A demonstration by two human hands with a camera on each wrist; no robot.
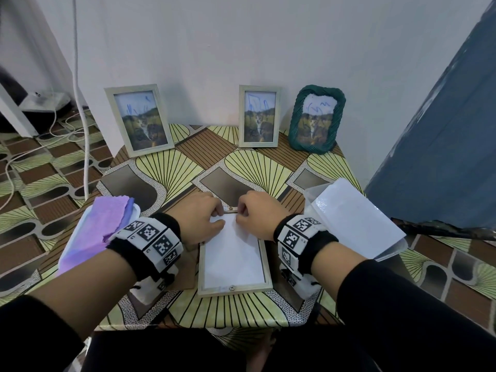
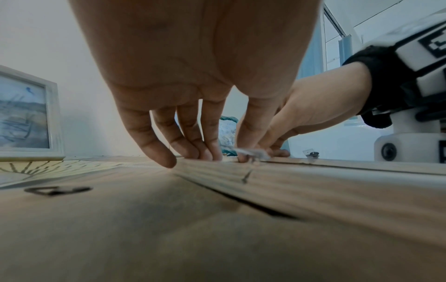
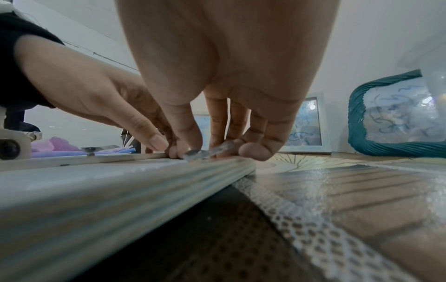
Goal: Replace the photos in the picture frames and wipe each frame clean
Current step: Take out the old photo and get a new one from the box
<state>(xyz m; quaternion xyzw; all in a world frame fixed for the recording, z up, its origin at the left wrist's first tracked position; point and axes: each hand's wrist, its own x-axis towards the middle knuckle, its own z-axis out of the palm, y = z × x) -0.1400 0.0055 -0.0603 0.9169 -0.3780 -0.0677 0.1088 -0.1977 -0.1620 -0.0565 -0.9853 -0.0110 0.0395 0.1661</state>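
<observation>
teal frame [image 1: 316, 118], purple cloth [image 1: 99, 232]

The frame [image 1: 235, 289] lying flat is pale wood with a visible grain, matt. Its back shows smooth white paper [image 1: 233, 256]. The clips [image 1: 230, 208] at the top and bottom edges are shiny metal. The tablecloth [image 1: 171, 167] is glossy, with a dotted texture in places. The cloth [image 1: 99, 226] is soft purple fabric with a pinked edge. The box [image 1: 349, 218] is translucent plastic. The green frame [image 1: 295, 124] has a ribbed, rope-like surface.
</observation>
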